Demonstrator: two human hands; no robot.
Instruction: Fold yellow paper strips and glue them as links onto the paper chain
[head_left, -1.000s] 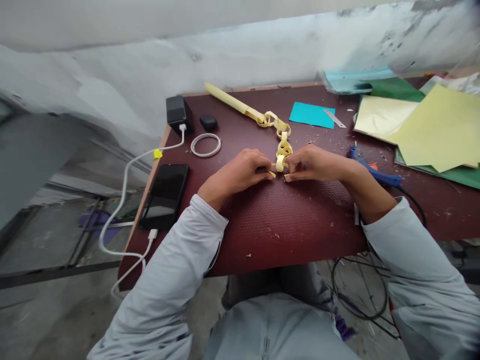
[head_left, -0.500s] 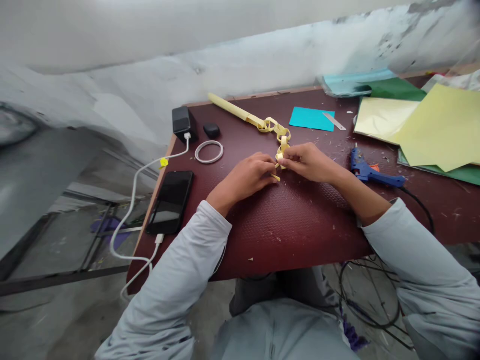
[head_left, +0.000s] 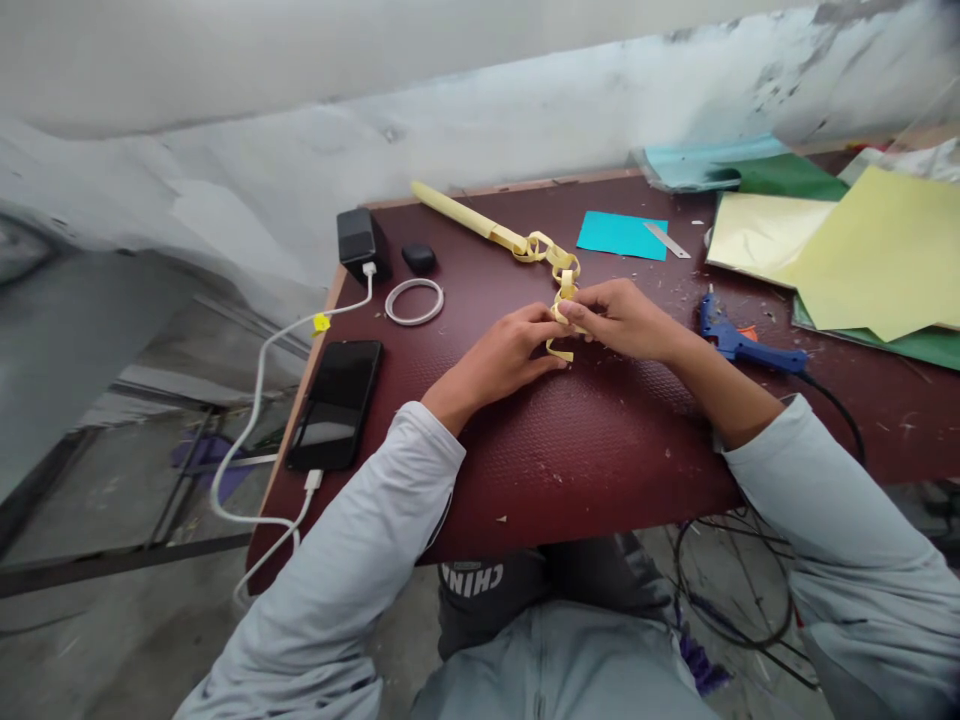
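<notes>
A yellow paper chain (head_left: 566, 275) of several linked loops lies on the dark red table, its far end joined to a long rolled yellow paper tube (head_left: 457, 212). My right hand (head_left: 619, 315) pinches the near end of the chain between thumb and fingers. On the other side of that end, my left hand (head_left: 514, 345) has its fingertips on a yellow paper strip (head_left: 556, 352). The strip's loose end curls out between the left thumb and index finger. My fingers partly cover the nearest loop.
A blue glue gun (head_left: 750, 345) with a black cord lies right of my hands. Behind it are a cutter blade (head_left: 666, 240), a turquoise paper (head_left: 611, 235) and yellow sheets (head_left: 885, 255). Leftward sit a phone (head_left: 335, 405), a black charger (head_left: 360, 242) and a white ring (head_left: 415, 302).
My left thumb has spread from the index finger, and more of the strip's curled end shows between them. The right fingers have shifted slightly over the chain's near loop. The view has moved a little.
</notes>
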